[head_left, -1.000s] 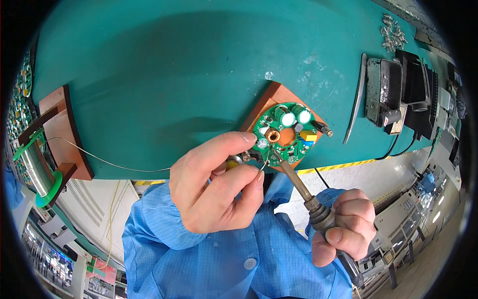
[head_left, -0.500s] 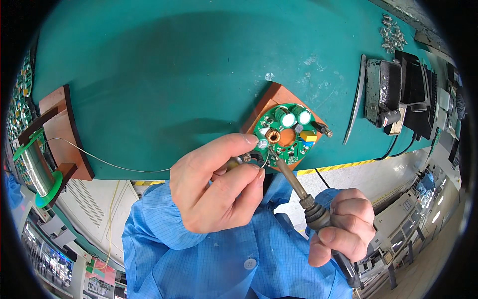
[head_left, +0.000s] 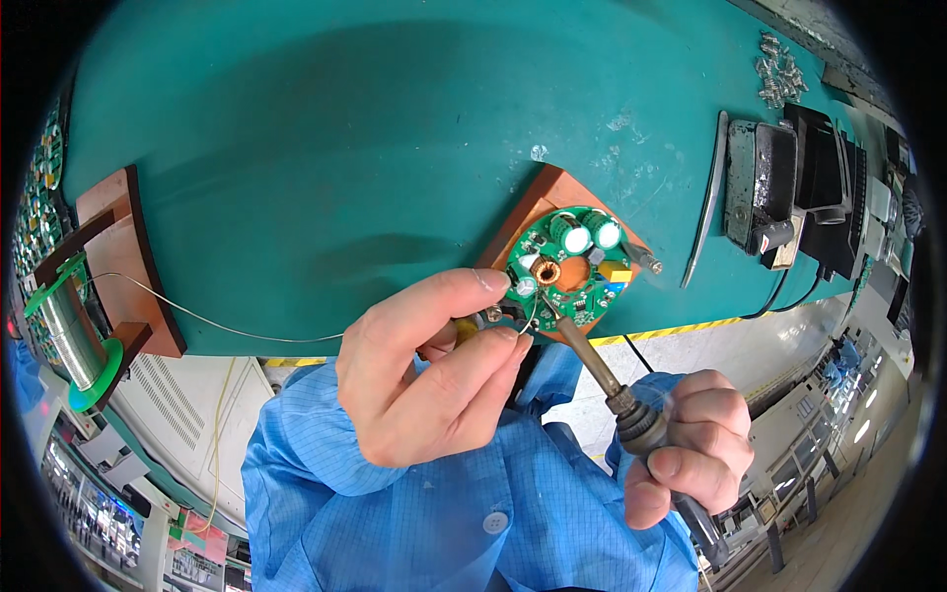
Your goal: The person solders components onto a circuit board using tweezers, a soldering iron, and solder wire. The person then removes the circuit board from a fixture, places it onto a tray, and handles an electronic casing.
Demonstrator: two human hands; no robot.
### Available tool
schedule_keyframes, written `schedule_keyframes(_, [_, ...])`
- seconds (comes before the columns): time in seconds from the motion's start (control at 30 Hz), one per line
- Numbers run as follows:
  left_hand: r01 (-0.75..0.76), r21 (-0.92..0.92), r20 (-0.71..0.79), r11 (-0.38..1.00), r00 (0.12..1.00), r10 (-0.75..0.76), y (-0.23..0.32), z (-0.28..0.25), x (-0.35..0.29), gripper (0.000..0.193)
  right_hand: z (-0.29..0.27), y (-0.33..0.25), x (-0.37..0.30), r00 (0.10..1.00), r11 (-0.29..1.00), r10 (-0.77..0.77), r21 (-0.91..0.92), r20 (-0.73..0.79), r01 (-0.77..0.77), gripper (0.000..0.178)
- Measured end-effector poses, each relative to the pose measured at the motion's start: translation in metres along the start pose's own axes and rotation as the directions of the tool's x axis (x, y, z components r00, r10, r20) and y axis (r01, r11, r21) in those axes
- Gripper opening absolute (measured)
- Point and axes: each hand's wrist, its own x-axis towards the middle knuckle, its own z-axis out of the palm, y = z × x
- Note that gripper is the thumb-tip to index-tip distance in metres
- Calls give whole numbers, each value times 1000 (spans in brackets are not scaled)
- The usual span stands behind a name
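Observation:
A round green circuit board [head_left: 584, 314] with capacitors, a copper-wound coil and a yellow part lies on a reddish-brown block [head_left: 526, 209]. My left hand [head_left: 424, 380] pinches a thin solder wire [head_left: 222, 326] between thumb and finger at the board's near left edge. Something yellow and metallic shows partly behind those fingers. My right hand [head_left: 698, 449] is wrapped round the handle of a soldering iron [head_left: 592, 363]. The iron's tip points up and left at the board's near side, close to the wire's end. Whether the tip touches the board, I cannot tell.
A solder spool [head_left: 74, 335] with green flanges sits on a brown stand [head_left: 156, 286] at left. Tweezers [head_left: 704, 202], a worn metal box [head_left: 758, 183] and black equipment [head_left: 824, 187] stand at right. Small metal parts [head_left: 779, 71] lie far right; several boards [head_left: 41, 212] line the left edge.
My right hand and the soldering iron have shifted slightly right and down, and the iron's tip has drawn back a little. My left hand has barely moved and still pinches the solder wire.

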Motion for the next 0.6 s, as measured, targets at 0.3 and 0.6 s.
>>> schedule_keyframes(0.3, [23, -3, 6, 1000, 1000, -23, 2, 2, 2, 28, 8, 0, 2, 983, 998, 64, 23, -172, -61, 27])
schedule_keyframes(0.6, [11, -32, 43, 999, 999, -9, 1, -4, 1, 27, -1, 2, 0, 993, 997, 55, 59, -101, -49, 33])
